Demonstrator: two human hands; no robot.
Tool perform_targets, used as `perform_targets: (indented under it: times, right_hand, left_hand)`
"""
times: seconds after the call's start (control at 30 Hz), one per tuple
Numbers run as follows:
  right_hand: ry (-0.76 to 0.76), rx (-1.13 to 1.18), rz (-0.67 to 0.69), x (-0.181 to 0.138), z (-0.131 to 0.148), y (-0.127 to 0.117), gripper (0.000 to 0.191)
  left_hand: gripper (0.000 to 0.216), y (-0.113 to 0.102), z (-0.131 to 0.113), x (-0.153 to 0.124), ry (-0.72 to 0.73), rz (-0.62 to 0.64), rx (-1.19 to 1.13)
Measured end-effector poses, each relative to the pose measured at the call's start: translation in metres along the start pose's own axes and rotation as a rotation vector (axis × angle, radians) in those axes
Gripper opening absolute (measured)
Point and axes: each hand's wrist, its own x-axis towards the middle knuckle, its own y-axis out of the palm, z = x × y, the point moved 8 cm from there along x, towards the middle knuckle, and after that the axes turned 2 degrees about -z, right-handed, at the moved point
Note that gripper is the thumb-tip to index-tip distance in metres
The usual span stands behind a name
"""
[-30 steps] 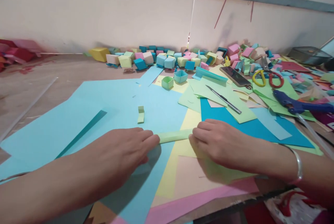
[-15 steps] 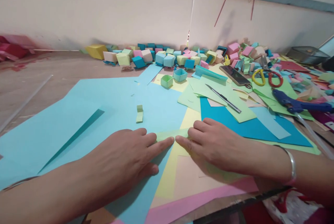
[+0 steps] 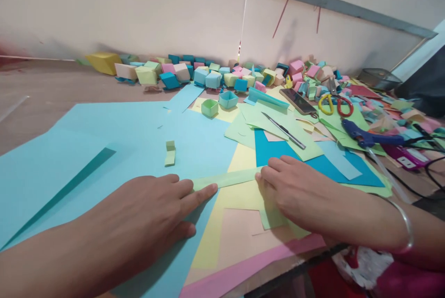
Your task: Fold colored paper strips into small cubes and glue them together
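A narrow pale green paper strip (image 3: 234, 178) lies across the layered sheets in front of me. My left hand (image 3: 149, 210) rests palm down at its left end, index finger stretched along the strip and thumb apart. At the right end, my right hand (image 3: 295, 187) has its fingers curled and its thumb tip against the strip's edge; the fingertips are partly hidden. Beyond my left hand, a small folded green paper piece (image 3: 170, 154) stands on the light blue sheet (image 3: 132, 131). A green paper box (image 3: 210, 108) and a blue paper box (image 3: 228, 99) sit farther back.
Several paper cubes (image 3: 212, 79) line the wall. To the right lie a craft knife (image 3: 283, 130), a phone (image 3: 298, 101), scissors (image 3: 334, 98) and a blue glue gun (image 3: 365, 136) with cables. A pink sheet (image 3: 257, 265) runs along the table's front edge.
My right hand has slid rightward along the strip, away from my left fingertip, uncovering the strip between them. My left hand keeps its pose on the strip. The view has shifted right.
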Motion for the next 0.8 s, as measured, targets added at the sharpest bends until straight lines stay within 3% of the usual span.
perform_targets:
  times: [0.47,0.8]
  right_hand:
    - [0.088,-0.115,0.127,0.000,-0.004,0.005,0.016]
    - [0.228,-0.099,-0.188,0.017,-0.023,-0.020,0.016]
  left_hand:
    - [0.056,0.003,0.002,0.000,0.064,-0.154,-0.010]
    - [0.054,0.009,0.003,0.000,0.011,-0.134,0.039]
